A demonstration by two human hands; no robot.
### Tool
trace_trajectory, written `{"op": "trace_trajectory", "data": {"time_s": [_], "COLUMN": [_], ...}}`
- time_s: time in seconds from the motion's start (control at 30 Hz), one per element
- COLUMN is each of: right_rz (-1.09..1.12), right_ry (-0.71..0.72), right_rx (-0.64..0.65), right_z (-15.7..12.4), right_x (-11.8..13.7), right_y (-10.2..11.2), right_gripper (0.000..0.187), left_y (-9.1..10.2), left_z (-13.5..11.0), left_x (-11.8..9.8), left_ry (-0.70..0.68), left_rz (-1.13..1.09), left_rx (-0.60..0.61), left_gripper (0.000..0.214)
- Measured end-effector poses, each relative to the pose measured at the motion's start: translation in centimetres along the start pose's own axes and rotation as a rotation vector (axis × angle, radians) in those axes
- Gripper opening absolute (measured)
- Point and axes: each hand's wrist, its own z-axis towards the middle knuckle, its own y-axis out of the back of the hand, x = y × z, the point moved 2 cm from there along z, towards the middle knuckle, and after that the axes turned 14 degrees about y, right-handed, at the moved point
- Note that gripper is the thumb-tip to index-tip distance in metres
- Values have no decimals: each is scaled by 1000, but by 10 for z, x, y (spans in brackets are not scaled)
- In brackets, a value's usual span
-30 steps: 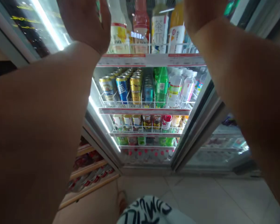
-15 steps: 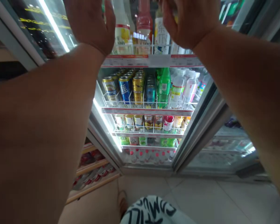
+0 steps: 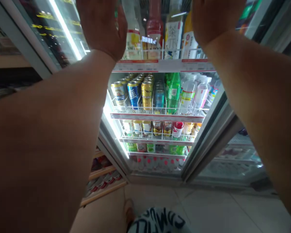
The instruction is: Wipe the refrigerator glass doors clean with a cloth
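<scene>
Standing at a drinks fridge (image 3: 155, 179) with both arms up, so most of the view is forearms, lol. The left hand (image 3: 102, 30) is around 11 o'clock and the right hand (image 3: 217, 21) around 1 o'clock, well apart from each other. The top edge crops both, so I honestly can't tell if either one is gripping anything. Right between them at 12 o'clock is the top shelf row: a pale bottle (image 3: 133, 42) just beside the left hand, then a pink bottle (image 3: 155, 27), a white-labelled bottle (image 3: 172, 35) and an orange bottle (image 3: 189, 40) partly hidden by the right hand. All of them stand behind a low wire rail. One shelf down, just off centre toward 11, there's a blue can (image 3: 134, 94) and a gold can (image 3: 146, 95), with a green bottle (image 3: 174, 97) toward 1 and clear bottles (image 3: 188, 94) toward 2. A bright light strip (image 3: 65, 29) glares at about 10, wood-edged shelves (image 3: 104, 194) sit at 7, and down at 6 you get a foot (image 3: 129, 212) plus white fabric (image 3: 160, 223) with black lettering over the tiled floor (image 3: 208, 207).
</scene>
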Motion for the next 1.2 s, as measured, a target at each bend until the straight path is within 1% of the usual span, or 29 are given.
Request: {"op": "trace_trajectory", "data": {"time_s": [0.03, 0.07, 0.1, 0.2, 0.23, 0.27, 0.3, 0.37, 0.4, 0.43, 0.47, 0.53, 0.57, 0.6, 0.63, 0.67, 0.73, 0.77, 0.8, 0.87, 0.9, 0.93, 0.97, 1.0, 1.07, 1.1, 1.13, 1.17, 1.2], "right_rz": [4, 4, -1, -39, -54, -65, -67, -52, -44, -40, -40, -58, -65, -57, -32, 4, 69, 84, 87, 76, 69, 65, 62, 58, 49, 45, 40, 35, 34], "right_ry": [-55, -42, 48, 512, 583, 572, 489, 245, 165, 139, 170, 330, 410, 455, 455, 425, 332, 318, 343, 488, 565, 612, 613, 569, 421, 369, 358, 393, 462], "right_rx": [-30, -35, -12, 98, 109, 94, 59, -43, -98, -148, -181, -192, -185, -193, -237, -305, -457, -496, -496, -375, -304, -257, -244, -272, -390, -433, -448, -435, -396], "right_z": [0, 0, -2, -11, -13, -13, -12, -7, -5, -3, -2, -2, -2, -2, -2, -2, -1, -1, -1, -2, -3, -4, -4, -4, -4, -4, -4, -4, -4], "right_x": [-2, -2, -1, 7, 9, 9, 7, 1, -2, -4, -5, -6, -6, -7, -8, -10, -14, -15, -14, -10, -7, -5, -5, -5, -8, -9, -9, -9, -7], "right_y": [-1, -1, -2, -2, -1, -1, 0, -1, -3, -4, -6, -12, -16, -19, -22, -25, -29, -31, -32, -35, -36, -36, -36, -35, -32, -31, -30, -30, -31], "right_gripper": [54, 53, 52, 52, 52, 52, 52, 49, 49, 50, 51, 52, 50, 47, 44, 42, 43, 43, 44, 43, 42, 42, 43, 44, 46, 47, 47, 48, 48], "left_y": [6, 10, 12, 8, 4, 1, -2, -6, -7, -6, -5, 0, 2, 4, 8, 11, 21, 27, 34, 46, 52, 57, 62, 66, 72, 75, 77, 79, 81], "left_z": [-2, -5, -6, -6, -5, -4, -3, -2, -2, -3, -3, -5, -5, -4, -2, 2, 16, 25, 34, 52, 60, 67, 73, 78, 84, 86, 86, 85, 85], "left_x": [-2, -3, -4, -1, 1, 3, 3, 3, 1, 0, -2, -3, -1, 2, 7, 15, 32, 41, 49, 62, 66, 69, 70, 70, 67, 64, 61, 58, 55], "left_ry": [2, -12, -27, -60, -62, -68, -80, -98, -94, -77, -51, 3, 3, -48, -77, -125, -245, -309, -364, -421, -420, -398, -360, -322, -275, -273, -288, -313, -333], "left_rz": [-16, -28, -36, -7, 5, 4, -8, -55, -80, -101, -124, -199, -255, -312, -371, -416, -464, -468, -465, -444, -433, -423, -417, -411, -414, -418, -419, -417, -417], "left_rx": [2, -10, -30, -92, -121, -160, -205, -271, -280, -274, -256, -206, -176, -142, -147, -149, -150, -136, -122, -94, -89, -96, -114, -131, -162, -171, -172, -167, -163], "left_gripper": [53, 54, 55, 53, 50, 48, 47, 48, 50, 51, 52, 55, 55, 53, 51, 50, 47, 45, 43, 42, 42, 43, 44, 45, 45, 45, 45, 46, 46]}}
